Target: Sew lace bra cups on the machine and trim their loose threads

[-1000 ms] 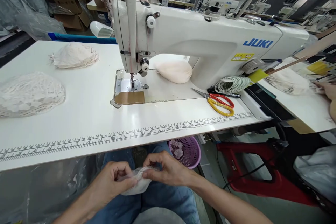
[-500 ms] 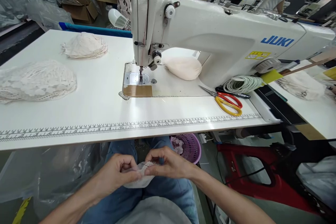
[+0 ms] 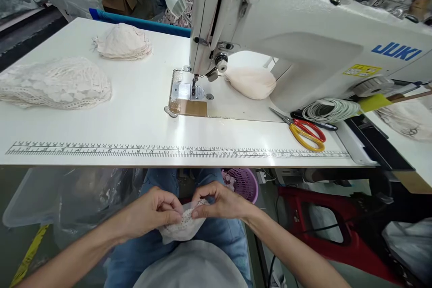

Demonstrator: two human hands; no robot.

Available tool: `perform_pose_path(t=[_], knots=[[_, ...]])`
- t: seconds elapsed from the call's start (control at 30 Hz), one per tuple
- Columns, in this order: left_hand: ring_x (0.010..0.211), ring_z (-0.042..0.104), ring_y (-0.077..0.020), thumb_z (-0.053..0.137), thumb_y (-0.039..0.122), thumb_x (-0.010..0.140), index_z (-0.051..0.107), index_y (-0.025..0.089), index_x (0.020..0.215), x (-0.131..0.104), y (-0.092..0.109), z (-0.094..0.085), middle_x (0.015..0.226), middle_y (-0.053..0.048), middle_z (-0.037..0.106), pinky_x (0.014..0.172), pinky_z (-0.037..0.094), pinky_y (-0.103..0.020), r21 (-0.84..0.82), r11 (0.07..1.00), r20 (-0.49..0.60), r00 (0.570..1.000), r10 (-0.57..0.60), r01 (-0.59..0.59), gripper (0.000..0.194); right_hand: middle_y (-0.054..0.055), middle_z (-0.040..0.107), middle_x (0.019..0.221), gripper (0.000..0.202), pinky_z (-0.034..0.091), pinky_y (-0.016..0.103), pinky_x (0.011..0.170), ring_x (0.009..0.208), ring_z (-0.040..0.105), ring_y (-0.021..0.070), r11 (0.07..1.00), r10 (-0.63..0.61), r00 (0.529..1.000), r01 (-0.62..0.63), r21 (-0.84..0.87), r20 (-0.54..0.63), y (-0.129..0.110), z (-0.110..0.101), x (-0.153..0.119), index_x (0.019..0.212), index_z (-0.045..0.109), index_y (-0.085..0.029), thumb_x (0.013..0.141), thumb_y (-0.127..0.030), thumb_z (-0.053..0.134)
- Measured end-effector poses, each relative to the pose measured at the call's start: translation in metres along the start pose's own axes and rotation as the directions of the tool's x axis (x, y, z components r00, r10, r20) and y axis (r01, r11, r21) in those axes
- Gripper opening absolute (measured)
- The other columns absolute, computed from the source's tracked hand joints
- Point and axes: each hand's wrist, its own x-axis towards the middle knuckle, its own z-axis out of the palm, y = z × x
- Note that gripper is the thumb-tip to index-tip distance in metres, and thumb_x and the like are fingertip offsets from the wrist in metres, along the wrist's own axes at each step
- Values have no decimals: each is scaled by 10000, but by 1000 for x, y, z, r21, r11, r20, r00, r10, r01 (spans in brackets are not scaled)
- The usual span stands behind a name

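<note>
Head view, hands. The left hand is closed in a pinch on the left edge of a small white lace piece, fingers curled over, thumb pressed against the fabric. The right hand is likewise closed in a pinch on the upper right edge of the same piece, fingertips bent down onto it. Both hands meet at the fabric, knuckles almost touching, over the lap and below the front edge of the bench.

Head view, the piece. The lace piece hangs between the two pinches, a rounded cup shape bulging down toward the person. Its long axis runs roughly left to right between the hands; the curved lower edge points down at the blue trousers. Fine detail of the lace is too small to tell.

Head view, surroundings. On the bench stand a white sewing machine, two stacks of lace pieces at the left, a pale padded cup under the machine arm, scissors with red and yellow handles, and a coil of white cord. A purple basket sits below the bench, just beyond the right hand.
</note>
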Motion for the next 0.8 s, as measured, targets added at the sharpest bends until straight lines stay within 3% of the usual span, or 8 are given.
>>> perform_pose_path(t=[0.27,0.43,0.57,0.8], knots=[[537,331,-98,576,438,796,680,121,787,-3,-4,-3,548,37,434,503,258,-215,34,999,-7,999,36,-36,334,2,596,679,285,403,200,579,631,523,97,998,-5,999,7,57,-34,-1,7,5,793,676,-116,695,-377,732],[591,480,-125,678,336,706,694,142,796,-6,-3,-7,612,11,602,557,339,-207,47,998,54,998,44,-46,214,16,626,700,299,443,214,611,653,560,109,994,50,994,-40,101,-97,3,1,1,761,670,-125,676,-402,745],[643,575,-153,651,271,713,727,157,787,-6,-7,-7,679,-17,704,600,389,-208,103,994,13,999,33,-34,154,15,629,704,294,455,216,611,664,569,112,989,86,988,-69,128,-130,7,-3,-3,755,674,-135,664,-402,756],[624,585,-166,650,276,695,745,163,777,-8,-1,-6,657,-27,706,574,379,-210,122,992,-14,1000,-21,22,169,21,639,702,253,463,216,621,660,576,108,987,83,987,-63,149,-136,7,-5,-7,747,683,-134,675,-366,758]])
